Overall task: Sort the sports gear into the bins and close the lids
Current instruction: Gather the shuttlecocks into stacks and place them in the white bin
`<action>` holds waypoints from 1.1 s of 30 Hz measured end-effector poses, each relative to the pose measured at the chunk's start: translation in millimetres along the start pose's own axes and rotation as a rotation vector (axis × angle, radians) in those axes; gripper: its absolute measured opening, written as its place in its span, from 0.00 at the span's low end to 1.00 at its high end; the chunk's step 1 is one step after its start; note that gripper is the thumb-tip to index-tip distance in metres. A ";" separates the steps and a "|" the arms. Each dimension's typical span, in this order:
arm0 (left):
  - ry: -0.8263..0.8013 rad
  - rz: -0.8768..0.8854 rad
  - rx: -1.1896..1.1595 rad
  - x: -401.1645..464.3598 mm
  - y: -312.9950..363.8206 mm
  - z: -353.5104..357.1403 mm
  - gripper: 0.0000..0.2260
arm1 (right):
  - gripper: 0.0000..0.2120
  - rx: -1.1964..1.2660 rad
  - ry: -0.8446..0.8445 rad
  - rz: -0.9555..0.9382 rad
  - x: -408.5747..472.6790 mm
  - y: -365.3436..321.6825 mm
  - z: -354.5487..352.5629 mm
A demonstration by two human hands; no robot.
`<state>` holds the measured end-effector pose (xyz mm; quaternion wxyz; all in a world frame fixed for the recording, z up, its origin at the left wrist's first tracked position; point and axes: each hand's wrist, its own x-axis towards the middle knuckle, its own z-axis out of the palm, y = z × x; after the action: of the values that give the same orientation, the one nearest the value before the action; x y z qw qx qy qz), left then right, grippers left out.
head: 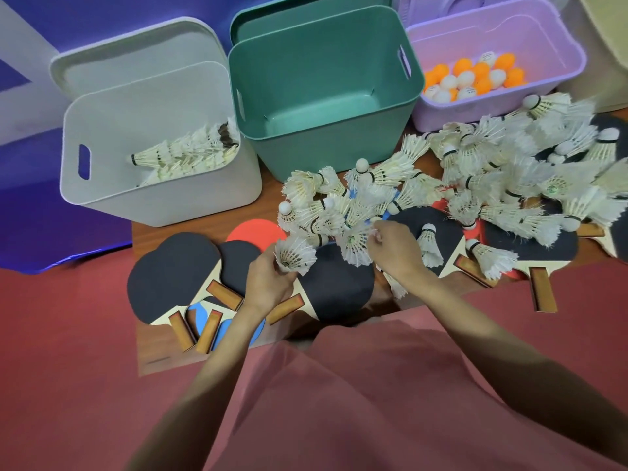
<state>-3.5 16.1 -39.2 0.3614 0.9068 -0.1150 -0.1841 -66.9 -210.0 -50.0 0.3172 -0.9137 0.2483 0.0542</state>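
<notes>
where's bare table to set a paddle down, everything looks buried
Bare wood shows below the white bin, left of the red paddle, and along the near edge under the blue paddles. The shuttlecock pile crowds the right half.

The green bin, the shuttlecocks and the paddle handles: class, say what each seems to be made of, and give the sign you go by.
Green bin: apparently moulded plastic, matte, with smooth one-piece walls and a cut-out handle slot.
Shuttlecocks: probably real feathers, frayed and off-white, on pale rounded bases, possibly cork.
Paddle handles: apparently wood, brown with visible grain; the blade faces look like matte rubber sheet.
</notes>
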 end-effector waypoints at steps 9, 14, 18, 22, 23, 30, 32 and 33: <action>-0.145 0.123 -0.058 13.6 6.4 0.9 0.14 | 0.07 0.495 -0.074 -0.005 -24.4 -42.4 -24.0; -0.279 0.269 -0.173 14.9 13.8 -1.6 0.20 | 0.04 0.388 -0.024 0.014 -27.0 -57.3 5.4; -0.351 0.282 -0.291 8.0 9.6 -4.1 0.26 | 0.05 0.451 -0.020 0.016 -35.5 -61.9 14.9; -0.344 0.274 -0.331 7.9 -1.3 2.3 0.27 | 0.07 0.571 0.051 0.092 -47.3 -48.7 20.4; -0.340 0.272 -0.336 7.5 -2.5 3.4 0.26 | 0.07 0.580 0.110 0.135 -51.4 -42.5 22.3; -0.369 0.238 -0.415 9.0 -12.5 8.9 0.26 | 0.21 0.479 0.456 0.715 -67.6 31.3 39.5; -0.376 0.207 -0.436 7.4 -11.7 10.3 0.26 | 0.29 0.524 0.366 0.858 -63.0 46.5 52.3; -0.373 0.193 -0.444 6.7 -12.1 11.8 0.25 | 0.25 0.576 0.337 0.894 -62.0 47.2 56.7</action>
<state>-1.5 15.2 -57.2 0.5390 0.7411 -0.2220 -0.3331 -140.6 -181.5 -105.1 0.4559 -0.5919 0.6639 -0.0334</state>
